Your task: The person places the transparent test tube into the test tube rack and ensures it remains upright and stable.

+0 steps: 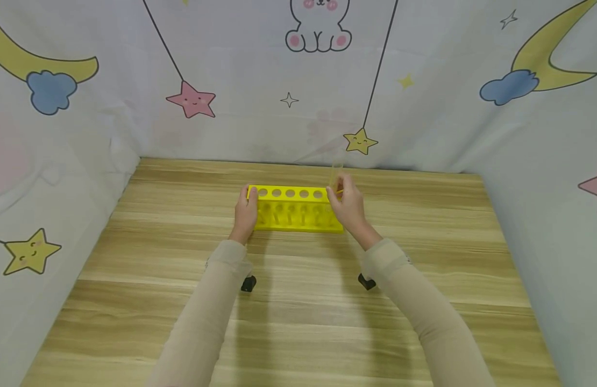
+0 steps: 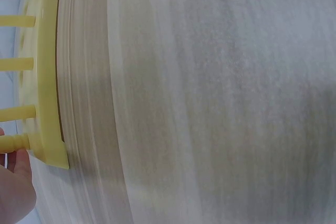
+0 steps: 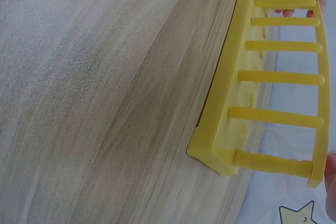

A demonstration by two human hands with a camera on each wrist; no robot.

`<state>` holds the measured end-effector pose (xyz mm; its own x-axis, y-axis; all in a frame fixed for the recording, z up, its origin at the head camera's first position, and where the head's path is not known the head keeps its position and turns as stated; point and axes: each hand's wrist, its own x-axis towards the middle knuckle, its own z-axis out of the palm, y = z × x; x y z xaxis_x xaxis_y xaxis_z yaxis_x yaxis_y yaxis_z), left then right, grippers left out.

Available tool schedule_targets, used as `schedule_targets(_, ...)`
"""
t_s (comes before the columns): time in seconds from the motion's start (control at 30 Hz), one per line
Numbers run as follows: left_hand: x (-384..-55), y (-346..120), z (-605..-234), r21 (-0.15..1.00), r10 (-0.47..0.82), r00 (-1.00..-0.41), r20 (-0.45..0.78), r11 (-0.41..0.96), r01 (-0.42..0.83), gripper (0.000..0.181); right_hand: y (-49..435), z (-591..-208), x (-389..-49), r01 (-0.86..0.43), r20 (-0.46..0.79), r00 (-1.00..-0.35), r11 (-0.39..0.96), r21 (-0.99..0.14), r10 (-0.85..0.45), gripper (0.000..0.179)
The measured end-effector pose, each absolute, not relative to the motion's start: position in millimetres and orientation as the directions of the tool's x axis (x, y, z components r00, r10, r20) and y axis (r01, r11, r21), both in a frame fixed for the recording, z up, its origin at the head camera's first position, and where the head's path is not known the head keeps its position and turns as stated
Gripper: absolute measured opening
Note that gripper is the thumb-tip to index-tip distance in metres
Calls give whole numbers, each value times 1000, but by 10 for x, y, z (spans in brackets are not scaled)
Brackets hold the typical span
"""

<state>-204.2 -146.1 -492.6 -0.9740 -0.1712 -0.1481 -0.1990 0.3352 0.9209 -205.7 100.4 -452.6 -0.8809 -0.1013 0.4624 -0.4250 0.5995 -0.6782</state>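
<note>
A yellow test tube rack [image 1: 298, 212] stands on the table, with a row of round holes on top and upright pegs along its lower part. My left hand [image 1: 245, 215] grips the rack's left end, its thumb over the top plate. At the right end, my right hand [image 1: 349, 207] pinches a clear test tube [image 1: 335, 172] between thumb and fingers; its upper part sticks up above them. The hand hides the tube's lower part and the rack's right corner. Seen from the right wrist, the rack [image 3: 218, 140] has a fingertip [image 3: 331, 182] close beside its upper end.
The wood-grain table [image 1: 303, 322] reaches back to a white cloth [image 1: 250, 129] printed with stars, moons and clouds, which also hangs at both sides. A small black device sits below each wrist, one [image 1: 248, 284] at the left, another [image 1: 367, 281] at the right.
</note>
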Motion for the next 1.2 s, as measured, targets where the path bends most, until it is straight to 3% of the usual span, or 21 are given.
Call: schedule_targets(1.2, -2044, -1455, -4903, 922, -158, -967, -199, 304, -239, 58, 1003, -4516, -2080, -340, 368, -925, 645, -684, -98, 24)
